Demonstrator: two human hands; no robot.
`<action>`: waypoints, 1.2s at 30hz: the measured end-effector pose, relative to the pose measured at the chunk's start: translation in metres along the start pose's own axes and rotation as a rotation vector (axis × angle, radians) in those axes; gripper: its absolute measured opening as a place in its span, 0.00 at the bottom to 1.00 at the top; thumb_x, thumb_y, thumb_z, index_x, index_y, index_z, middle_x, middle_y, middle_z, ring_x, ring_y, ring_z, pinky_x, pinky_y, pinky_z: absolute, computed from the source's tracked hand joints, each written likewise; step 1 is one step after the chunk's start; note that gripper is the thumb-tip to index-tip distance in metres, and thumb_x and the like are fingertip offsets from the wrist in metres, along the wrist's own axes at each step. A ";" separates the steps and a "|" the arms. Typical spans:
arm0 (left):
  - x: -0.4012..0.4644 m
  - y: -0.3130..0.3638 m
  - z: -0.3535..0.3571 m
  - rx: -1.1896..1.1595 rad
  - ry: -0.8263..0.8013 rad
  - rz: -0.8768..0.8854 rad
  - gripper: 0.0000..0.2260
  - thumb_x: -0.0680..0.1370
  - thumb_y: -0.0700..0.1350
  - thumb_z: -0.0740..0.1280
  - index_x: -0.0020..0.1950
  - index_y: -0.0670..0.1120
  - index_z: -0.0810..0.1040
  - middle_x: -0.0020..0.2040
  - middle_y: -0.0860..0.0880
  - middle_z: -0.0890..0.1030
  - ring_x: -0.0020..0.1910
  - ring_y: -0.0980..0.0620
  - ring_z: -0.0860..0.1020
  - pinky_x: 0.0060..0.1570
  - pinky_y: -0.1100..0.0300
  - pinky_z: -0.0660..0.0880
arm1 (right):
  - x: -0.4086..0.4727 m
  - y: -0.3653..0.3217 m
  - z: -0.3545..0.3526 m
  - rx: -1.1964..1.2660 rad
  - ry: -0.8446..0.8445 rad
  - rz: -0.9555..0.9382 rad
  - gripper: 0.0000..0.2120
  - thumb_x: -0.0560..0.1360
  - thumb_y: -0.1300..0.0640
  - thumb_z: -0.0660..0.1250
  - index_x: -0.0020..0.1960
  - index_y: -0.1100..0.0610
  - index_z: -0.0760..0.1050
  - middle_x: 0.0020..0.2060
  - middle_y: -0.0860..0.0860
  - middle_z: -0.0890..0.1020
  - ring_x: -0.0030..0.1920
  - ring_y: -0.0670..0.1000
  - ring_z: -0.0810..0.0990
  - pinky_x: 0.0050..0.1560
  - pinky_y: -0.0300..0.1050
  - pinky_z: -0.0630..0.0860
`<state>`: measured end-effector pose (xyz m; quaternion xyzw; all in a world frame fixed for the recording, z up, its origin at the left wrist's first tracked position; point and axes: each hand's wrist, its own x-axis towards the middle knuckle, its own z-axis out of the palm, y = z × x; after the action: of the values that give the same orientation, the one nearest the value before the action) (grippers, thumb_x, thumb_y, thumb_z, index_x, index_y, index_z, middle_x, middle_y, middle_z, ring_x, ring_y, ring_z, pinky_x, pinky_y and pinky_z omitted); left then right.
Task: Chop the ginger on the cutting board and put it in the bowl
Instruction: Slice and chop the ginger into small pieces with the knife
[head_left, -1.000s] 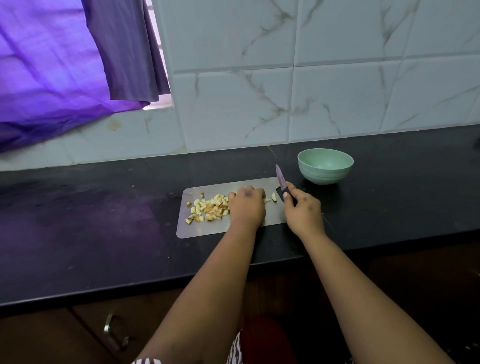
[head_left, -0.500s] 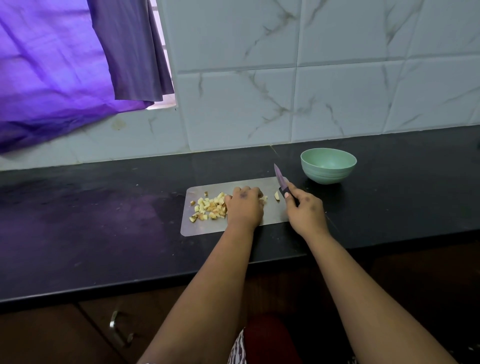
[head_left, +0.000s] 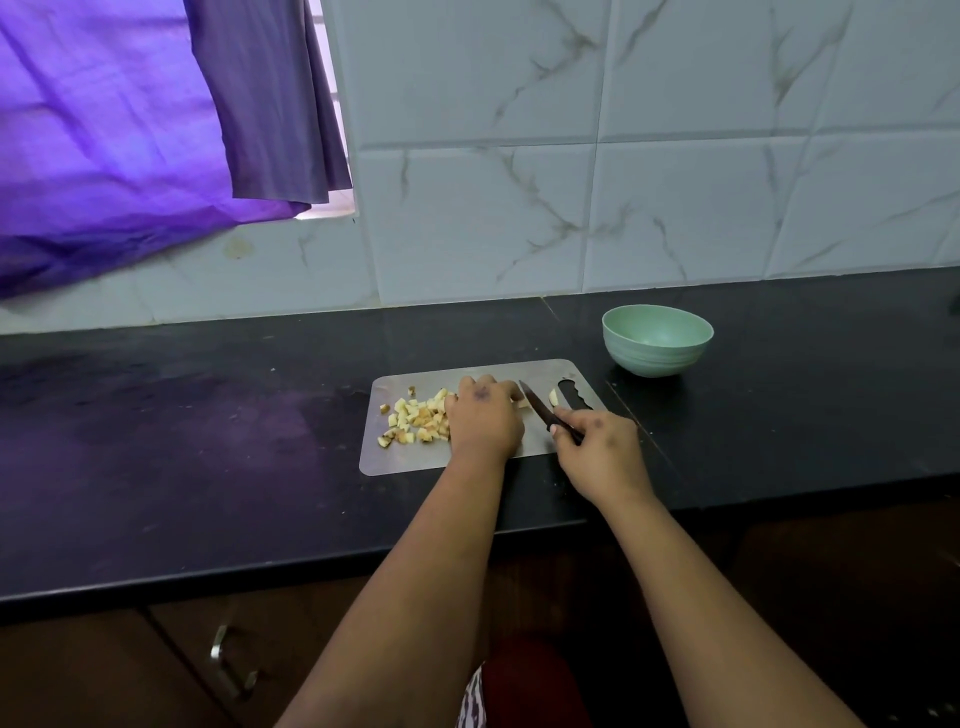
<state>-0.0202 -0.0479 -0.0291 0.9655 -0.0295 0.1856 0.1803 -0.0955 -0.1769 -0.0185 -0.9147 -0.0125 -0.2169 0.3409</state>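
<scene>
A grey cutting board (head_left: 415, 460) lies on the black counter. A pile of chopped ginger (head_left: 415, 418) sits on its left half. My left hand (head_left: 483, 421) rests knuckles-up on the board just right of the pile, pressing down on a ginger piece that is mostly hidden under the fingers. My right hand (head_left: 597, 447) grips a small dark knife (head_left: 540, 408), its blade lowered onto the board beside my left fingers. One loose ginger piece (head_left: 554, 397) lies right of the blade. The empty green bowl (head_left: 657, 340) stands beyond the board's right corner.
A tiled wall runs behind the counter. A purple curtain (head_left: 130, 145) hangs at the upper left. The counter's front edge (head_left: 260, 587) lies near me, with a drawer handle (head_left: 228, 662) below it.
The knife blade has tipped down from a raised angle onto the board next to my left hand. My left hand has stayed on the ginger.
</scene>
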 end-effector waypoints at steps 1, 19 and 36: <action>0.000 0.000 0.000 0.004 -0.001 -0.001 0.12 0.80 0.46 0.60 0.60 0.52 0.78 0.59 0.49 0.76 0.61 0.46 0.68 0.59 0.50 0.63 | 0.000 -0.001 0.000 -0.001 0.000 0.006 0.16 0.77 0.56 0.66 0.63 0.57 0.77 0.53 0.52 0.83 0.51 0.48 0.80 0.48 0.26 0.65; 0.000 0.003 -0.004 -0.027 -0.026 -0.035 0.12 0.80 0.44 0.59 0.57 0.54 0.80 0.57 0.49 0.78 0.59 0.47 0.69 0.57 0.50 0.62 | 0.012 -0.019 0.006 -0.201 -0.117 0.029 0.10 0.75 0.60 0.63 0.51 0.60 0.81 0.46 0.56 0.82 0.47 0.56 0.79 0.45 0.48 0.78; -0.006 -0.001 -0.009 -0.110 0.033 -0.122 0.08 0.79 0.47 0.63 0.52 0.54 0.81 0.50 0.51 0.82 0.57 0.49 0.70 0.57 0.52 0.62 | 0.013 -0.034 -0.031 -0.159 -0.183 0.083 0.11 0.76 0.57 0.66 0.57 0.54 0.80 0.53 0.52 0.79 0.46 0.50 0.77 0.45 0.37 0.71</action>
<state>-0.0284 -0.0439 -0.0238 0.9509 0.0220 0.1884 0.2447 -0.1013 -0.1724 0.0286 -0.9544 0.0114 -0.1187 0.2735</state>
